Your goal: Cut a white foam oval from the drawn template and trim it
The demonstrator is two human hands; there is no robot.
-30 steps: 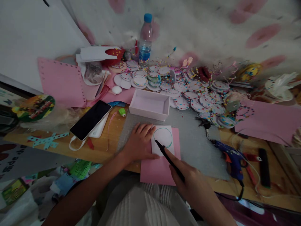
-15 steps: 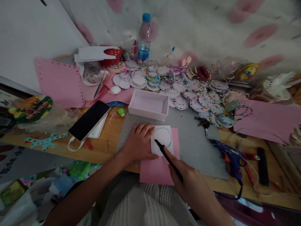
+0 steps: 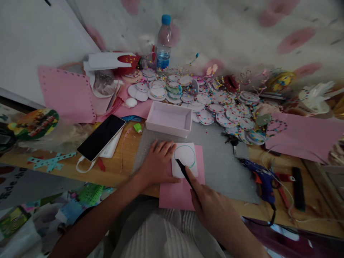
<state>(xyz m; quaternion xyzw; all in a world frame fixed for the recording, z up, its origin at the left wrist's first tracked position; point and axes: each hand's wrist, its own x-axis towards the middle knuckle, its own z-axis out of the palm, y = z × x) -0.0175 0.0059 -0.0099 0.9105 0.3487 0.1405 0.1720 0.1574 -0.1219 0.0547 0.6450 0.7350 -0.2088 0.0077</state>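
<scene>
Covering part of the wooden table (image 3: 130, 143), a grey mat (image 3: 220, 168) lies beneath a pink sheet (image 3: 174, 195), near an open white box (image 3: 166, 129). The left hand (image 3: 158, 165), thumb spread wide, rests at the left edge of a white card (image 3: 176, 172) atop the sheet; the right hand (image 3: 211, 202) grips a slim black tool (image 3: 185, 173), tip at a green circle (image 3: 195, 158).
</scene>
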